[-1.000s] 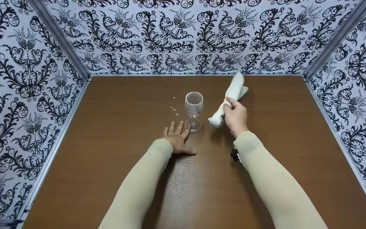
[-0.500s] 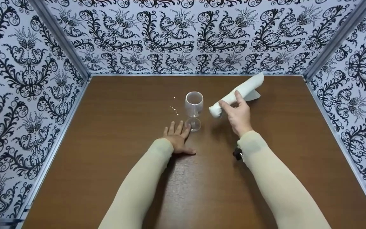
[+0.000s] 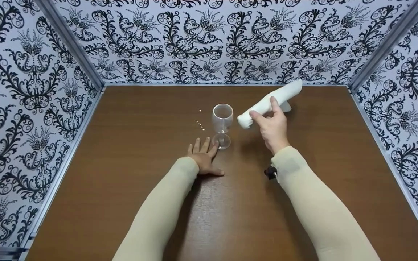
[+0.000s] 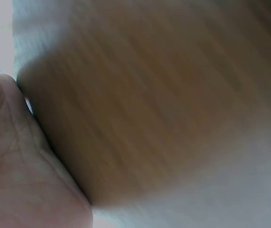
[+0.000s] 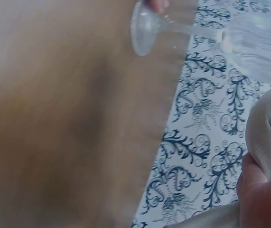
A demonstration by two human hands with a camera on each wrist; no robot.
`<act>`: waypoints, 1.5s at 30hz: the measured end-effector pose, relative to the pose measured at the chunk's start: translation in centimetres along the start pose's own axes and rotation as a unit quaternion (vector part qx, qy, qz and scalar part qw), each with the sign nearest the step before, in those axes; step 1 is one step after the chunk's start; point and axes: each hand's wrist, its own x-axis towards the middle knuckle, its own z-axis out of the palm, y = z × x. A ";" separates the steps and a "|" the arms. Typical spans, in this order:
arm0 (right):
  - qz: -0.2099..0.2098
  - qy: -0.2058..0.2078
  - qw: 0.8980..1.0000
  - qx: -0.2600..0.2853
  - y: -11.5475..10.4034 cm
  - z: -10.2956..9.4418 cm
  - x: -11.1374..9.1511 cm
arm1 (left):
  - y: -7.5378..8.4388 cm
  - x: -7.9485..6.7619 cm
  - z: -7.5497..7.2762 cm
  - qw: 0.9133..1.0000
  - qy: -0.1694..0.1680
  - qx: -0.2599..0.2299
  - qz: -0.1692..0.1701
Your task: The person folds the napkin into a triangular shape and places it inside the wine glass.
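A clear stemmed wine glass (image 3: 222, 119) stands upright near the middle of the table. My left hand (image 3: 204, 159) lies flat on the table with spread fingers, its index fingertip at the edge of the glass's foot. In the left wrist view the palm of the left hand (image 4: 26, 171) shows close against the wood. To the right of the glass, my right hand (image 3: 275, 128) holds a rolled white cloth (image 3: 267, 104) above the table, thumb and fingers around it. In the right wrist view the cloth (image 5: 263, 126) appears beside the glass's bowl (image 5: 261, 47), apart from it.
Several small pale specks (image 3: 200, 125) lie on the brown wooden table (image 3: 140, 127) left of the glass. Patterned black-and-white walls (image 3: 209, 40) enclose the back and sides. A small black device (image 3: 270, 173) sits at the right wrist.
My right hand has turned the cloth from steep to a more slanted angle, its far end swinging right, and has lifted it slightly. The left hand and the glass stay put.
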 end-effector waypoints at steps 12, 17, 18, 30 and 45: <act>-0.039 0.046 0.996 0.073 -3.1 2.4 0.0 | 0.0 0.1 0.0 1.000 0.011 -0.003 0.005; -0.053 0.059 0.990 0.117 -3.9 4.2 -0.4 | -0.1 0.1 0.0 1.000 0.005 -0.004 0.004; -0.053 0.062 0.989 0.122 -4.0 4.6 -0.4 | -0.1 0.1 0.0 1.000 0.003 -0.004 0.004; -0.050 0.066 0.988 0.127 -4.7 7.3 -0.5 | -0.2 0.4 0.0 1.000 -0.004 0.002 0.007; -0.095 0.029 0.995 -0.016 -3.1 8.6 -1.0 | -0.3 0.4 0.1 1.000 -0.004 0.011 0.003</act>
